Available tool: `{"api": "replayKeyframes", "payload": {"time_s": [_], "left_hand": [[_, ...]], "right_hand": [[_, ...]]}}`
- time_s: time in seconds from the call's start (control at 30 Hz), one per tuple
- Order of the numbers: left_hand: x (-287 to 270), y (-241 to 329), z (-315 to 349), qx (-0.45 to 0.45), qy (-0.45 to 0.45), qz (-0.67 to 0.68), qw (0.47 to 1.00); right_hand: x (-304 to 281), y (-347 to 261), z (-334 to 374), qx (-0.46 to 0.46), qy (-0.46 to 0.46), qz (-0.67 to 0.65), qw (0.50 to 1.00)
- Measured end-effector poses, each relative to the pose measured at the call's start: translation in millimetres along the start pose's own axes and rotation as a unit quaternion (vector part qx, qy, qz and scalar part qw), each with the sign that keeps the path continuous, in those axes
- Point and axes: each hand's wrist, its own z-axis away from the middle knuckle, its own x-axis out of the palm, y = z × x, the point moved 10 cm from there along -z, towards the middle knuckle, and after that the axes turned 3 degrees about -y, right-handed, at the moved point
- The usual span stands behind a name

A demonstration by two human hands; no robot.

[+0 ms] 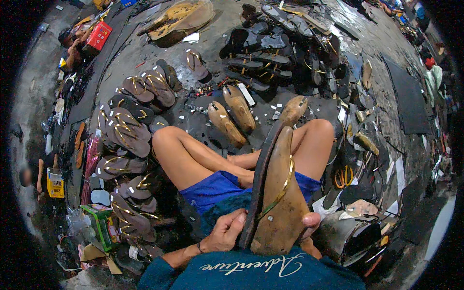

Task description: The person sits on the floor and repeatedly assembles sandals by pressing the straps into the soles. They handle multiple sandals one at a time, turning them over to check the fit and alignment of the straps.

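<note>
Upright in front of my chest stands a wooden shoe last (282, 227), fitted with a dark-soled flip-flop (258, 193) whose gold strap (286, 186) crosses the wood. My right hand (310, 225) grips the last from its right side, thumb showing and most fingers hidden behind it. On the other side, my left hand (226, 234) has its fingers curled and pressed to the lower edge of the sole; whether something small sits in them I cannot make out. Another wooden last (295, 109) shows just beyond the sole's top, and two more lasts (232, 118) lie past my crossed legs.
Finished-looking flip-flops with gold straps (128, 130) line my left side. Dark soles and sandals (261, 53) pile up ahead. Orange-handled scissors (344, 177) lie at right beside scraps. A green box (100, 224) stands at lower left. Other people sit at far left.
</note>
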Motion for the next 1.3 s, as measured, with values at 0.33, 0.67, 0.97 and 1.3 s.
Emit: {"api": "replayKeyframes", "payload": {"time_s": [0.33,0.67,0.97,1.3], "left_hand": [[-37,-34,-32,0.001,0.004,0.169,0.986],[-99,-53,-38,0.07,0.128,-0.13,0.981],[-97,-94,-37,-0.024,0.165,0.149,0.975],[-110,25,-68,0.197,0.08,0.017,0.977]], "right_hand": [[15,-21,-46,-0.045,-0.072,0.208,0.975],[-80,60,-93,0.055,0.087,0.489,0.866],[-109,71,-94,0.063,0.061,0.552,0.829],[43,-29,-58,-0.099,0.047,0.483,0.869]]}}
